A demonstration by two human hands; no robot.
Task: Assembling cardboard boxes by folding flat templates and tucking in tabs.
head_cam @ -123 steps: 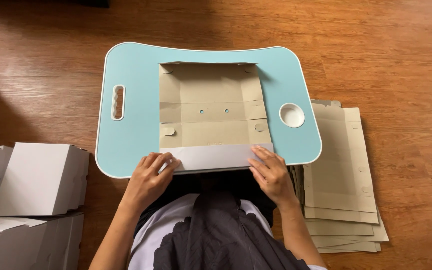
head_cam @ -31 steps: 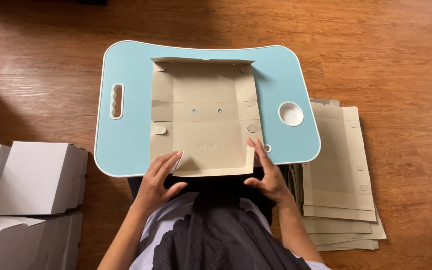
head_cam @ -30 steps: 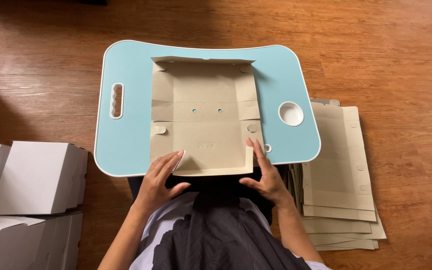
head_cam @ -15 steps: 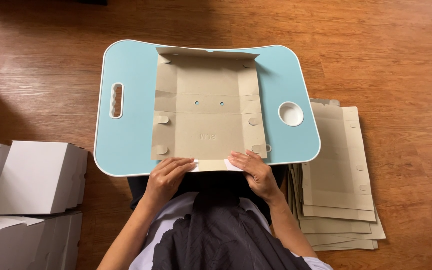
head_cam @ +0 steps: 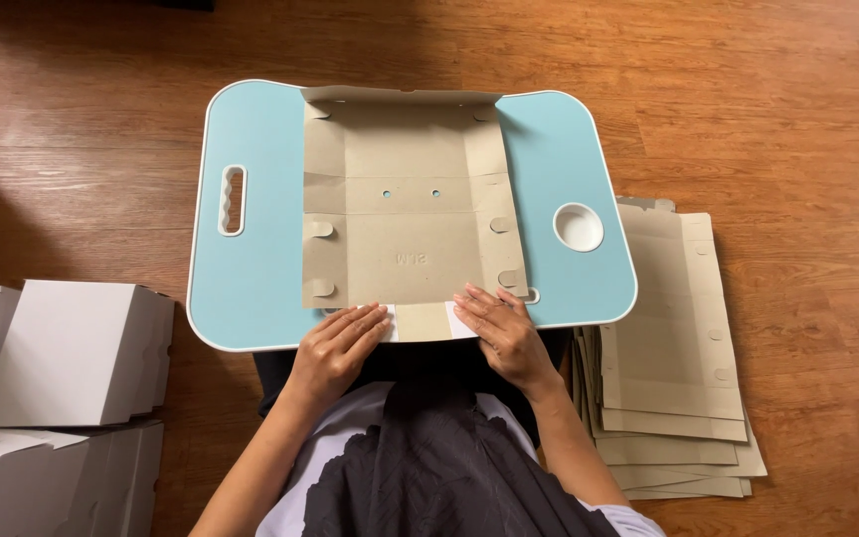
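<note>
One flat cardboard box blank (head_cam: 410, 219) lies unfolded on the pale blue tabletop (head_cam: 251, 278), its long axis running from the person's lap out to the far edge, where a flap stands up. Brown inside faces up, creased, with two small holes. Its near flap is partly hidden under both hands: left hand (head_cam: 335, 348) and right hand (head_cam: 504, 333) lie spread flat, pressing it down. Folded white boxes (head_cam: 77, 353) sit left, cut off; more blanks (head_cam: 678, 348) are stacked right on the floor.
</note>
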